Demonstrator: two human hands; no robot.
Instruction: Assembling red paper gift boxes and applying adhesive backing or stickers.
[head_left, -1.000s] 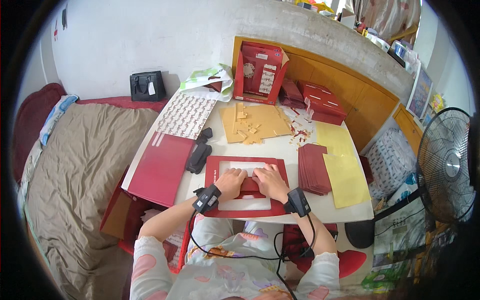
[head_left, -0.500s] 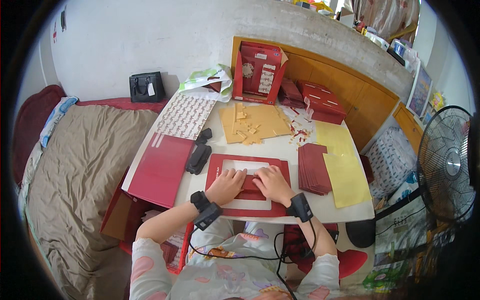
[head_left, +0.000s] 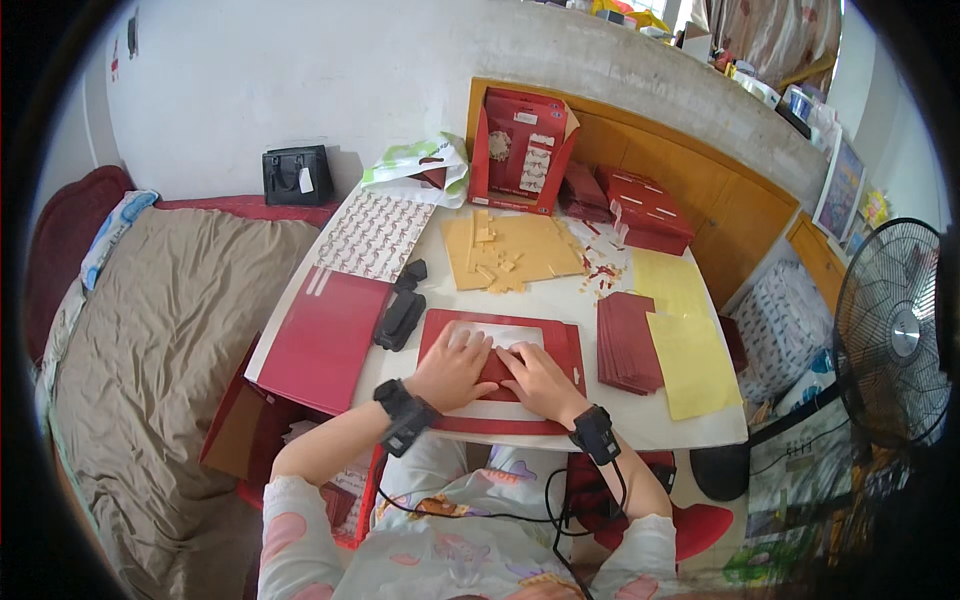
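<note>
The left hand [head_left: 452, 370] and right hand [head_left: 540, 380], both half-open, touch one small dark-red paper piece [head_left: 492, 371] between them, grip unclear. Beneath lies one red, white-centred rectangular card [head_left: 566, 345]. Two yellow paper sheets [head_left: 697, 365] lie rightward. Left fingers reach farther forward than before.

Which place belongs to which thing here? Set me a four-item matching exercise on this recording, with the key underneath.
Things
1. Red-bordered piece
2. Black handbag
3. Fan
4. Patterned white sheet

Places
A. At the right side of the picture, off the table
B. Lying flat on the table's left side
C. On the table's near side, under the left hand and right hand
D. Upright near the pale wall, left of the table

Pairs: 1-C, 2-D, 3-A, 4-B
</note>
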